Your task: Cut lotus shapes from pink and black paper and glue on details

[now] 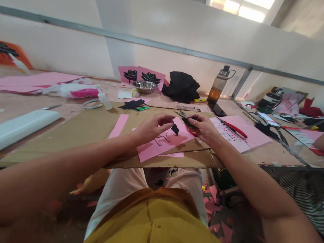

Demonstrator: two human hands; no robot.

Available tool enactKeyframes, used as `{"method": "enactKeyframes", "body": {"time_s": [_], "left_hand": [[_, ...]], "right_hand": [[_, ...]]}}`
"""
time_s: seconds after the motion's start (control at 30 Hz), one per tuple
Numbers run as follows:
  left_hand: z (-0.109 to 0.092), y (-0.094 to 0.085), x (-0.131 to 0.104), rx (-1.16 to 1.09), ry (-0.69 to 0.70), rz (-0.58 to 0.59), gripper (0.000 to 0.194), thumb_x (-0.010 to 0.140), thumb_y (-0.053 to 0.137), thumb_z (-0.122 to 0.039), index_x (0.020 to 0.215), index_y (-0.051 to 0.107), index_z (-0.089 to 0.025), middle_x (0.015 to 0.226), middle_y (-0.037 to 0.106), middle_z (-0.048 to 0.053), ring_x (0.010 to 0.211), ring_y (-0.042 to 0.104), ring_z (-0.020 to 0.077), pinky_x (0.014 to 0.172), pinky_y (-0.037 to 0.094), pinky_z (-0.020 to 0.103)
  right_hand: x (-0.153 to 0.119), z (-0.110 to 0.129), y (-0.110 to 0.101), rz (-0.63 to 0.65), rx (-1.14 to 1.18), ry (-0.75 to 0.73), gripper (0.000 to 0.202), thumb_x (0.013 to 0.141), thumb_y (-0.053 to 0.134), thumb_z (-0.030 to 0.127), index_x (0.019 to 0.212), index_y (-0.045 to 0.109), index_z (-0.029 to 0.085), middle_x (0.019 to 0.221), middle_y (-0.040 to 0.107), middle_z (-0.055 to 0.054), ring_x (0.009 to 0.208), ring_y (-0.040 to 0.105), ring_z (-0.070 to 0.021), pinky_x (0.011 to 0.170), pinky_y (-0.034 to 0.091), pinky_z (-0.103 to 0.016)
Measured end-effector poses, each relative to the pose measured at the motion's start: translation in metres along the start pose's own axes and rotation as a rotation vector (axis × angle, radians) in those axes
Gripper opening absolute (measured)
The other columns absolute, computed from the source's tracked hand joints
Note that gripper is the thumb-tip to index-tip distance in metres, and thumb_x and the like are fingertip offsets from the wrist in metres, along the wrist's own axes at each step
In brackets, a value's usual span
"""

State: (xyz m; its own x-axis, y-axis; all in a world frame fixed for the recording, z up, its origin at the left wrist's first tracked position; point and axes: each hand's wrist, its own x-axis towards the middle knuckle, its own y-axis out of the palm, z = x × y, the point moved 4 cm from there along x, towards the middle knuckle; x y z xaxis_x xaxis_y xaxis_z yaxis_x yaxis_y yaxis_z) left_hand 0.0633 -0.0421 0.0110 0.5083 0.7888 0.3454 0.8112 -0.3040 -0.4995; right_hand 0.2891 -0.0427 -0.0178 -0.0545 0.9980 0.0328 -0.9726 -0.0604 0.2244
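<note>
A pink sheet point(149, 150) with a drawn dark outline lies near the table's front edge. Over its left part is my left hand point(157, 127), fingers apart and nothing visible between them. A small black piece point(175, 129) shows just right of its fingertips, over the sheet; whether it touches them I cannot tell. My right hand point(201, 126) is closed at the sheet's right side on a dark piece point(187, 122). Red-handled scissors point(190, 131) are beside and under those fingers, blades pointing away to the upper left.
Behind are a metal bowl point(144, 86), black cloth point(182, 86), a bottle point(218, 86) and a phone point(217, 109). A red cutter point(235, 129) rests on pink sheets at right. A white glue bottle point(104, 101) stands at left. Another person's hand point(319, 142) is at the far right.
</note>
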Motion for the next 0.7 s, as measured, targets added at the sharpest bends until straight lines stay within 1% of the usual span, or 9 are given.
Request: {"method": "enactKeyframes", "body": {"time_s": [0.13,0.2,0.27,0.37,0.47,0.53,0.6,0.7], "left_hand": [[-0.001,0.014,0.013,-0.385,-0.185,0.033,0.026,0.097,0.07,-0.037,0.115,0.075,-0.019,0.092,0.08,0.006,0.085,0.074,0.0192,0.082,0.058,0.033],[0.004,0.023,0.017,-0.583,-0.273,0.05,0.023,0.095,0.075,-0.036,0.109,0.074,-0.018,0.085,0.077,0.005,0.076,0.071,0.0171,0.076,0.057,0.031],[0.011,0.032,0.019,-0.724,-0.335,0.091,0.026,0.088,0.084,-0.035,0.103,0.073,-0.017,0.082,0.076,0.004,0.072,0.069,0.0153,0.071,0.055,0.029],[0.02,0.04,0.018,-0.788,-0.372,0.136,0.035,0.078,0.095,-0.039,0.095,0.074,-0.015,0.082,0.075,0.004,0.071,0.066,0.0123,0.067,0.051,0.024],[0.022,0.044,0.014,-0.792,-0.407,0.168,0.04,0.077,0.097,-0.046,0.091,0.076,-0.014,0.083,0.075,0.005,0.072,0.065,0.0116,0.066,0.05,0.022],[0.019,0.046,0.011,-0.821,-0.443,0.202,0.035,0.082,0.094,-0.044,0.088,0.076,-0.014,0.084,0.076,0.006,0.071,0.064,0.0111,0.064,0.05,0.021],[0.015,0.048,0.01,-0.886,-0.477,0.224,0.026,0.09,0.088,-0.037,0.086,0.076,-0.014,0.084,0.075,0.006,0.069,0.063,0.0103,0.062,0.05,0.02],[0.01,0.048,0.009,-0.981,-0.514,0.214,0.016,0.098,0.079,-0.027,0.087,0.075,-0.015,0.082,0.073,0.005,0.067,0.062,0.0093,0.061,0.05,0.018]], "right_hand": [[-0.002,-0.003,0.005,0.073,0.047,0.024,0.05,0.051,0.107,0.04,0.085,0.076,0.022,0.085,0.077,0.0,0.072,0.07,-0.0136,0.063,0.054,-0.026],[-0.003,-0.003,0.007,0.094,0.032,0.004,0.047,0.053,0.107,0.039,0.085,0.077,0.022,0.082,0.077,0.0,0.071,0.069,-0.0136,0.064,0.054,-0.027],[-0.003,-0.003,0.007,0.101,0.018,-0.017,0.045,0.055,0.106,0.04,0.084,0.077,0.022,0.08,0.076,0.0,0.071,0.069,-0.0143,0.064,0.053,-0.027],[-0.002,-0.003,0.009,0.087,-0.018,-0.045,0.044,0.056,0.105,0.043,0.084,0.078,0.021,0.077,0.074,0.0,0.069,0.067,-0.0142,0.062,0.051,-0.027],[-0.003,0.0,0.014,0.045,-0.043,-0.1,0.045,0.054,0.105,0.044,0.081,0.077,0.021,0.073,0.073,0.002,0.066,0.066,-0.0131,0.064,0.052,-0.028],[-0.004,0.003,0.018,0.011,-0.049,-0.144,0.045,0.052,0.105,0.045,0.077,0.076,0.021,0.072,0.073,0.002,0.067,0.067,-0.0138,0.068,0.056,-0.029],[-0.006,0.006,0.022,-0.02,-0.062,-0.172,0.045,0.051,0.104,0.045,0.075,0.075,0.021,0.071,0.074,0.002,0.068,0.068,-0.0144,0.072,0.058,-0.03],[-0.007,0.007,0.025,-0.044,-0.086,-0.202,0.043,0.051,0.103,0.044,0.075,0.076,0.022,0.073,0.075,0.002,0.07,0.069,-0.0146,0.075,0.059,-0.031]]}}
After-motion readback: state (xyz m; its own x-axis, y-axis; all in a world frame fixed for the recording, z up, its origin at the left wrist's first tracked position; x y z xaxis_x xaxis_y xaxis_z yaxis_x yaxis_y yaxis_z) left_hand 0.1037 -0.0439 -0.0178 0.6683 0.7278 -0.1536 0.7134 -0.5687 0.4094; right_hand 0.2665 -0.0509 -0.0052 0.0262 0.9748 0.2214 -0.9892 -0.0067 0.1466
